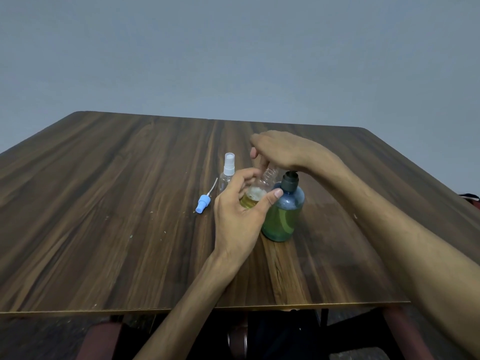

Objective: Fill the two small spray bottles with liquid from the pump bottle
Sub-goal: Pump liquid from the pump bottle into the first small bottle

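Grey bare wall fills the upper half of the view, and below it a dark wood-grain table (104,203) stretches toward the person. Near the table's middle stands the pump bottle (283,211), a blue-tinted plastic body with greenish liquid reaching a little past half its height and a dark collar at the neck. The right hand (283,152) lies over the pump head from 12 o'clock, palm down on top of it, with fingers bent downward past the far side; the pump head itself is hidden beneath the palm. Just beside the pump bottle at its 9 o'clock, the left hand (241,206) grips the open spray bottle (255,194), thumb and fingers curled round its clear body; the bottle tilts toward the pump, its threaded neck uncovered, and yellowish foamy liquid sits in its lower part. At 11 o'clock from that hand the capped spray bottle (228,175) stands upright, clear, with a white sprayer on top. At 9 o'clock from the hand a blue sprayer cap (202,203) lies on the wood, its thin white tube pointing toward 1 o'clock.
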